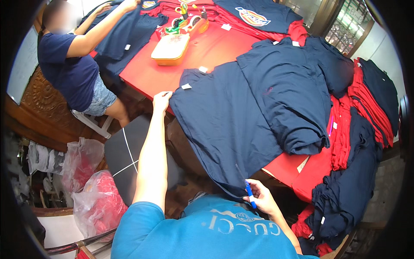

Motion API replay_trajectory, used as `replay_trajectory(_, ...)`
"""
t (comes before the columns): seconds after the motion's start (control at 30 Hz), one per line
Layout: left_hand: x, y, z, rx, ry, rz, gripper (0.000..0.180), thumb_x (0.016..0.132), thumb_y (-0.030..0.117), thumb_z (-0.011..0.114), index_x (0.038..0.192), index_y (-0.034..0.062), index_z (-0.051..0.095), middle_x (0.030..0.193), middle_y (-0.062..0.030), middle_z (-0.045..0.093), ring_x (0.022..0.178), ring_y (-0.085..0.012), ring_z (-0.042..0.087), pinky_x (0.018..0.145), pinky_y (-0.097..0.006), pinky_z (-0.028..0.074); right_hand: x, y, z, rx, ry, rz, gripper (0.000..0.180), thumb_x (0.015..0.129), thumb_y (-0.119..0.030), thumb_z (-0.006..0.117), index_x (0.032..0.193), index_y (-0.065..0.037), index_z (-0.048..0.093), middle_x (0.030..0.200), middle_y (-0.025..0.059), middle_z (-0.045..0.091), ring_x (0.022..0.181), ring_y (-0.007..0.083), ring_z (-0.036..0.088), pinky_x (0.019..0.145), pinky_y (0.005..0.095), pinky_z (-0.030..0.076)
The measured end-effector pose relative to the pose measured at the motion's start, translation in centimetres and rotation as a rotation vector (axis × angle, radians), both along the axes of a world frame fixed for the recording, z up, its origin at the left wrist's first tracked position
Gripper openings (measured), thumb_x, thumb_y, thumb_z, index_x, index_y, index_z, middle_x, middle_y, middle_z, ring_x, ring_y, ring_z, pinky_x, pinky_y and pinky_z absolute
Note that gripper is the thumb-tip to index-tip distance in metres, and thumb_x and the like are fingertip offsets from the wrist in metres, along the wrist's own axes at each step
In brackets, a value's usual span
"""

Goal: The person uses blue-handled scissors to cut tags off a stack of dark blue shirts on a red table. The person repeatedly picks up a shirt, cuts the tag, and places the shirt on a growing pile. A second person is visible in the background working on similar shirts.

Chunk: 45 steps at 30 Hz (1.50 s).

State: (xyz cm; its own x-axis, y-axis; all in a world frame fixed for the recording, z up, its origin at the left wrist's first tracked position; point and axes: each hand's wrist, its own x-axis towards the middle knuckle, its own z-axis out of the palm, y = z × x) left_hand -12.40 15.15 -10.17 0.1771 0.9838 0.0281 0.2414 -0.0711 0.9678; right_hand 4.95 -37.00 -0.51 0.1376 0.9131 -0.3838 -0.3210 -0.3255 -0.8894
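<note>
A navy shirt (224, 116) is stretched over the near edge of the red-covered table and hangs down toward my body. My left hand (162, 101) pinches its edge at the far left corner, below small white tags (186, 86). In my right hand (262, 197) is a slim blue pen-like tool (250, 194), held upright against the lower hem; its thin tip points away from me, and its exact kind is unclear. Whether the right fingers also grip cloth cannot be made out. Another navy shirt (284, 90) lies bunched just right of the stretched one.
A lidded yellow box (170, 47) and a tape dispenser (196, 25) stand on the red tabletop (144, 71). Navy and red garments (345, 181) pile up at the right. Across the left corner, another person (71, 64) handles dark cloth. Plastic bags (101, 203) sit lower left beside a dark chair (125, 151).
</note>
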Motion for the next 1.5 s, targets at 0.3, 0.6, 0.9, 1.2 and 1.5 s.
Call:
replay_trajectory(0.3,3.2,-1.2,5.3,0.313,0.251,0.131,0.022,0.08,0.026,0.075,0.083,0.0048,0.07,0.079,-0.0054,0.066,0.072,-0.0205,0.059,0.071,-0.035,0.048,2.6,2.0,0.7,0.042,0.025,-0.097,0.055,0.086,0.0,0.061,0.138,-0.004,0.044,0.123,0.0063,0.05,0.112,0.0137,0.052,0.096,0.0347,0.051)
replay_trajectory(0.6,29.0,-19.3,9.3,0.728,0.208,-0.576,0.033,0.087,0.011,0.062,0.119,0.0085,0.058,0.118,-0.0154,0.055,0.109,-0.0315,0.057,0.092,-0.039,0.048,7.5,1.7,2.7,0.098,0.036,-0.085,0.057,0.086,0.004,0.059,0.139,-0.003,0.041,0.127,0.0069,0.049,0.11,0.0134,0.053,0.096,0.0354,0.051)
replay_trajectory(0.9,26.6,-16.6,10.8,0.227,0.149,-0.411,0.01,0.082,0.011,0.066,0.087,0.0024,0.067,0.079,-0.0103,0.069,0.073,-0.019,0.068,0.069,-0.033,0.053,10.4,4.7,2.8,0.016,0.222,0.146,0.06,0.083,-0.001,0.073,0.136,-0.005,0.045,0.098,-0.0052,0.049,0.087,0.0019,0.047,0.076,0.0169,0.042)
replay_trajectory(1.2,-1.8,-10.3,4.4,0.288,-0.275,0.58,0.018,0.09,0.011,0.061,0.104,-0.001,0.058,0.08,-0.0062,0.061,0.066,-0.0112,0.059,0.061,-0.025,0.051,21.4,17.5,9.6,0.501,0.293,-0.275,0.03,0.09,-0.01,0.062,0.118,-0.006,0.053,0.084,-0.0006,0.057,0.072,0.0084,0.058,0.062,0.0276,0.052)
replay_trajectory(1.5,5.8,-23.9,-6.6,-0.703,-0.381,0.09,0.067,0.086,0.05,0.066,0.137,0.0115,0.043,0.12,-0.0012,0.055,0.087,-0.0133,0.047,0.093,-0.031,0.035,39.8,-8.8,3.3,0.349,-0.559,-1.209,0.051,0.09,-0.01,0.067,0.135,-0.004,0.044,0.104,0.0061,0.059,0.09,0.015,0.06,0.077,0.0331,0.052)
